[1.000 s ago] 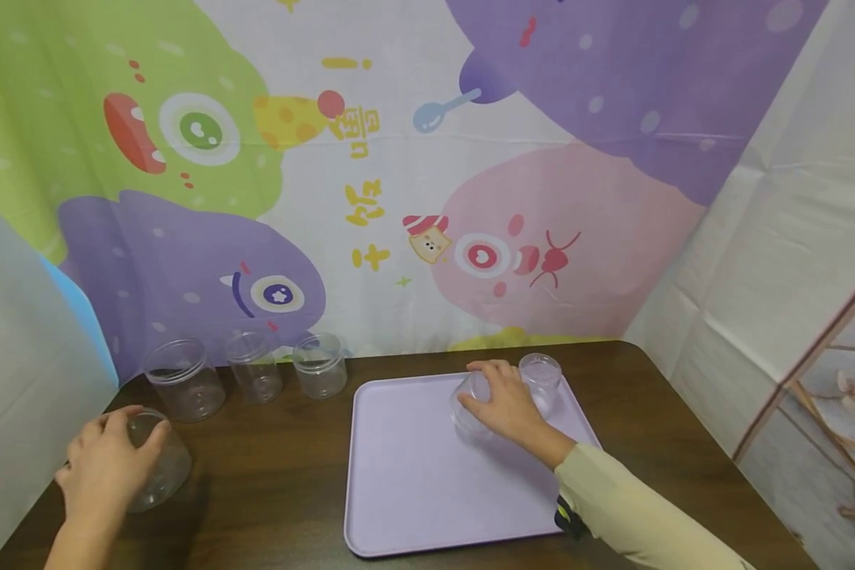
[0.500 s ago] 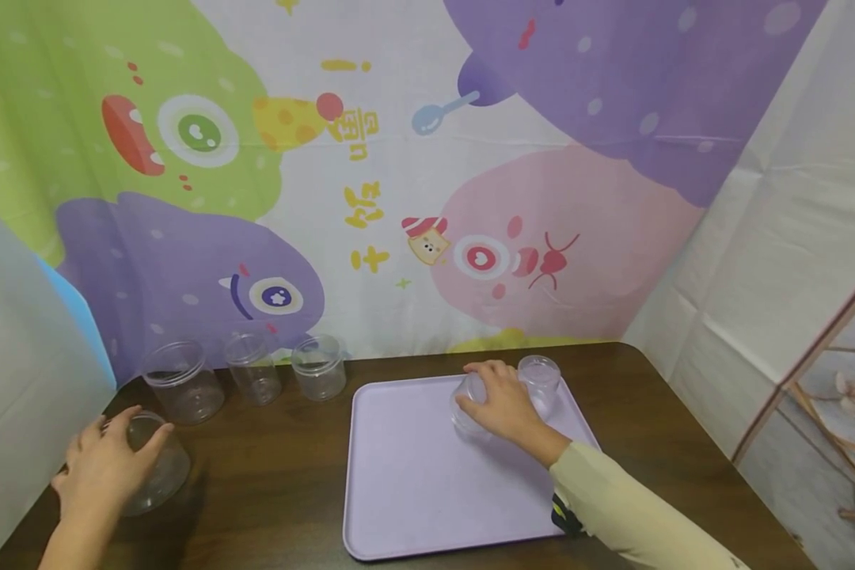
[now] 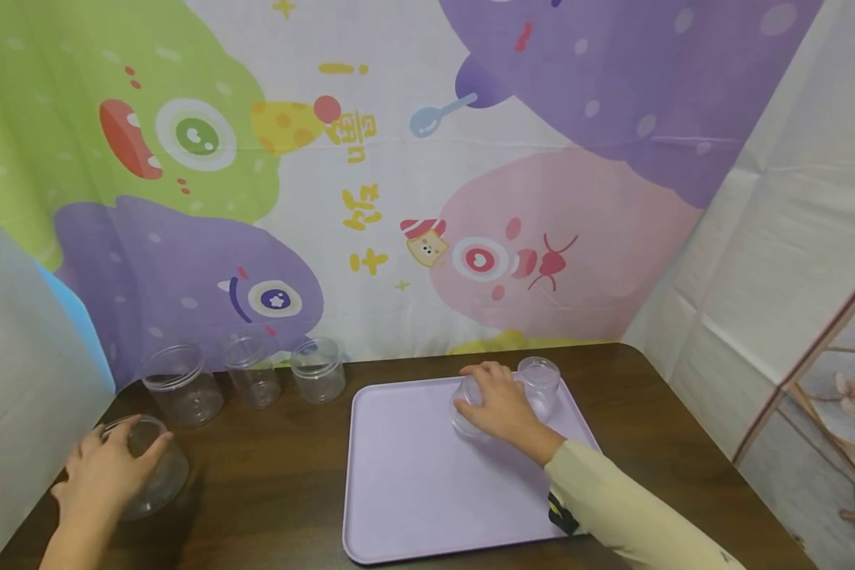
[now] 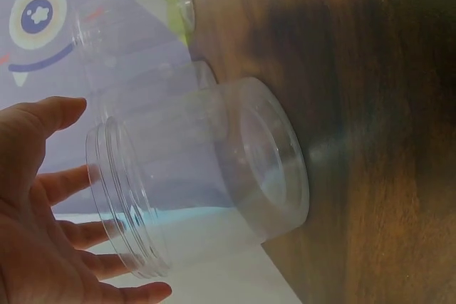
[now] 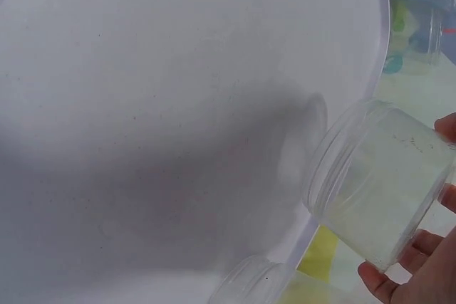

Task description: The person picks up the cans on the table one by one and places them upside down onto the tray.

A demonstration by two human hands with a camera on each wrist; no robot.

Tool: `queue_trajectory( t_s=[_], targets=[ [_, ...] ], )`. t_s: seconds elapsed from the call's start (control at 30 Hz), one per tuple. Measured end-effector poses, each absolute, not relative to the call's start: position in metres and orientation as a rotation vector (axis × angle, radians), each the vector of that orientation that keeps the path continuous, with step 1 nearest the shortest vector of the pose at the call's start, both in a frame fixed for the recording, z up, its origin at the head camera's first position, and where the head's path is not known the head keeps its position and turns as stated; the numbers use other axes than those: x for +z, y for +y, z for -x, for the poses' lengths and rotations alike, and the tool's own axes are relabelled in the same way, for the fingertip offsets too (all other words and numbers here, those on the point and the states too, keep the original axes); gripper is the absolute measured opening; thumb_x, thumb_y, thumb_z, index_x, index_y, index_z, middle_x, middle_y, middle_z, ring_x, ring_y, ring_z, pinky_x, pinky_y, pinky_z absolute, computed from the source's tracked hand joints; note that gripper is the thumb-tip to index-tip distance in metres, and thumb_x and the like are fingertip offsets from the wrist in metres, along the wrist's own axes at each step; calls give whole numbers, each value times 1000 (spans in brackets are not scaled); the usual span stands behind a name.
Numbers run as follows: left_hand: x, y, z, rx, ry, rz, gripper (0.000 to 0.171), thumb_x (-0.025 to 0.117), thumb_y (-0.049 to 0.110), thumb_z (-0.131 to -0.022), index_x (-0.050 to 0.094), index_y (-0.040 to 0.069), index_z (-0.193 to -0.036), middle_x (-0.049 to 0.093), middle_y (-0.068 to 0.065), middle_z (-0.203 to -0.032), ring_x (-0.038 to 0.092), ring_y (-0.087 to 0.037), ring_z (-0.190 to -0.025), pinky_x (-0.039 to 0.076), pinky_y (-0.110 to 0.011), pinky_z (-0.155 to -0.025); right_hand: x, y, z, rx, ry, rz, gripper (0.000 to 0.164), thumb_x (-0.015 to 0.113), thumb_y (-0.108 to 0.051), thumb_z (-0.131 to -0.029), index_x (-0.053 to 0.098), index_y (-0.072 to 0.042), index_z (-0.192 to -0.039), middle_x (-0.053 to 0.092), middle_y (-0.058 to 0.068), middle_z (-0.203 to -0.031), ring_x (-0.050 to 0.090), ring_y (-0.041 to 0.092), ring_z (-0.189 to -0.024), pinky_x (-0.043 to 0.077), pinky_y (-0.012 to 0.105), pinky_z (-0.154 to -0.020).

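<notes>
My left hand (image 3: 100, 475) is over the mouth of a clear plastic jar (image 3: 162, 479) standing upright at the table's left side. In the left wrist view its fingers spread loosely along the threaded rim (image 4: 125, 201), with the thumb apart from it. My right hand (image 3: 504, 402) grips another clear jar (image 3: 465, 423) by its base, upside down over the back of the lilac tray (image 3: 413, 491). Thumb and fingertips pinch that base in the right wrist view, and the jar's threaded mouth (image 5: 338, 154) faces the tray. A smaller clear jar (image 3: 541, 388) stands upside down beside it.
Three clear jars stand upright in a row at the back left: a wide one (image 3: 188, 396), a narrow one (image 3: 256, 380) and a short one (image 3: 321, 380). Behind the dark wooden table (image 3: 264, 491) hangs a cartoon-printed curtain (image 3: 370, 309).
The left thumb and fingers spread slightly wider at the jar's rim. My right hand keeps its grip on its jar in the same place. The head view tilts up slightly.
</notes>
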State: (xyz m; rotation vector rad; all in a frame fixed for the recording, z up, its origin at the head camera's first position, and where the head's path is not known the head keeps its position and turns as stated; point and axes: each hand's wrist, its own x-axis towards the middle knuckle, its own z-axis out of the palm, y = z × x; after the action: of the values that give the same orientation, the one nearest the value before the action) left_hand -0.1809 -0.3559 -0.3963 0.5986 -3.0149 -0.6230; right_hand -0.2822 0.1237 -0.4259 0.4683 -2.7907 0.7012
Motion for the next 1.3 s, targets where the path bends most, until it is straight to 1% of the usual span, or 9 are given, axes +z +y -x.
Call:
queue_trajectory(
  t_s=[0.23,0.4,0.63,0.8,1.0,1.2,1.3],
  targets=[
    [-397,-359,180,-602,-3033,-598,89,31,71,-88,22,1,-143,2,-44,-141,6,-68,-123,20,-83,-81,-427,122,284,662,-2793,-501,46,66,-37,-79,59,-17,-120,54,13,-121,47,33,-117,41,53,-87],
    [-397,-360,180,-587,-3037,-599,90,30,71,-88,22,1,-143,3,-45,-140,5,-68,-123,22,-82,-81,-428,121,286,643,-2825,-501,46,66,-37,-79,58,-17,-120,53,13,-124,46,32,-119,41,53,-88],
    [-397,-359,183,-578,-3039,-589,89,31,71,-88,22,1,-142,2,-44,-140,3,-68,-123,20,-83,-81,-429,121,288,621,-2862,-488,46,65,-38,-80,57,-17,-121,51,14,-126,44,32,-121,40,53,-89],
    [-398,-360,185,-579,-3042,-589,93,31,72,-87,19,1,-144,-2,-43,-141,0,-69,-124,19,-83,-81,-427,120,288,615,-2870,-493,46,64,-38,-80,57,-17,-121,51,15,-127,43,32,-122,39,53,-90],
    [-401,-362,190,-598,-3059,-590,96,31,74,-85,18,1,-145,-2,-44,-140,-3,-70,-123,17,-84,-82,-427,118,289,586,-2879,-508,46,64,-39,-80,57,-18,-120,51,15,-128,43,32,-123,39,54,-92],
    [-402,-363,191,-613,-3066,-570,94,31,74,-86,18,1,-145,-2,-45,-140,-6,-70,-123,15,-84,-82,-430,117,293,550,-2882,-514,45,64,-39,-80,57,-18,-120,51,14,-126,45,31,-121,40,53,-89],
    [-401,-362,192,-605,-3057,-574,92,32,72,-87,19,3,-145,-1,-45,-139,-5,-70,-124,15,-84,-82,-433,117,295,549,-2874,-521,45,64,-37,-81,57,-18,-120,52,14,-125,45,31,-120,40,53,-89]
  ],
)
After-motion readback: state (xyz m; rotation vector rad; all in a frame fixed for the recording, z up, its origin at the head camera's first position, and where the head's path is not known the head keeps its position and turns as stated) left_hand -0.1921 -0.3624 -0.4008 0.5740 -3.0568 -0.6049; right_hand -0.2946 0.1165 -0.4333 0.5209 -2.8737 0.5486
